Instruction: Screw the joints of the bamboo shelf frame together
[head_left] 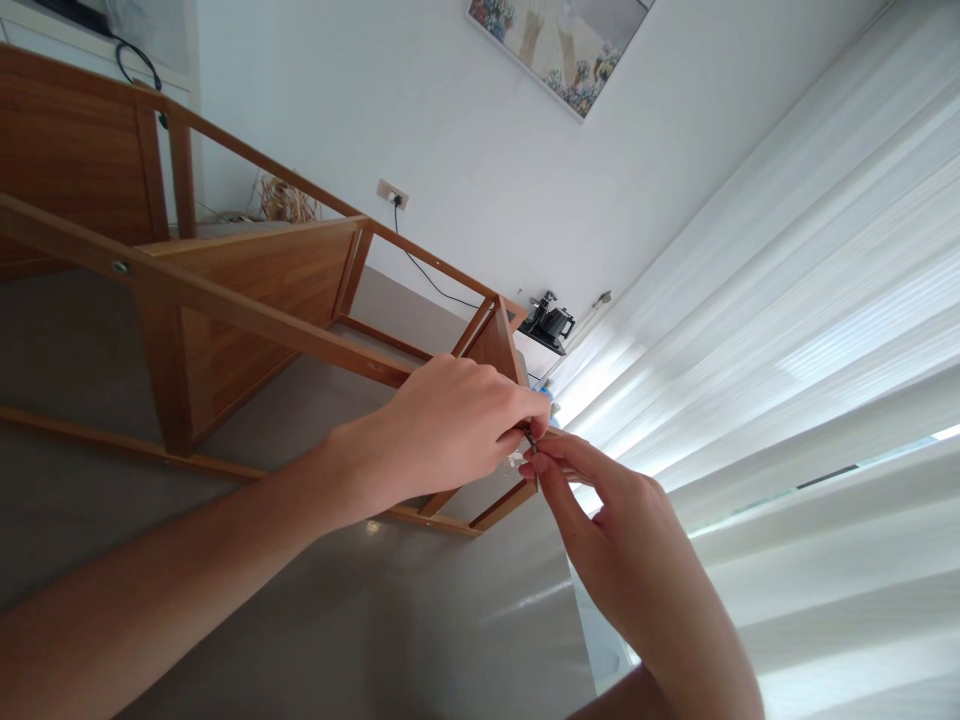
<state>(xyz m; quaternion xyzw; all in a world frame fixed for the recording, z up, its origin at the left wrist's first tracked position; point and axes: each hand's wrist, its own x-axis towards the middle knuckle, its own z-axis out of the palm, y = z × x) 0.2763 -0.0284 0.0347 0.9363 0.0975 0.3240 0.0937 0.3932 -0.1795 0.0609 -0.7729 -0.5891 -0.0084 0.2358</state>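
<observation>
While the brown wooden furniture frame (247, 290) stands largely assembled, left hand (450, 425) and right hand (600, 520) pinch closed on a small dark metal fastener (531, 440) at its corner, seemingly not fully seated

Small dark metal screw (532, 440), pinched upright at wooden frame (247, 310) corner.

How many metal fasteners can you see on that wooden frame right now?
1 on the wooden frame: a round metal fastener on the near rail, far left. The left hand and right hand pinch a small metal piece between them; others may be hidden.
</observation>
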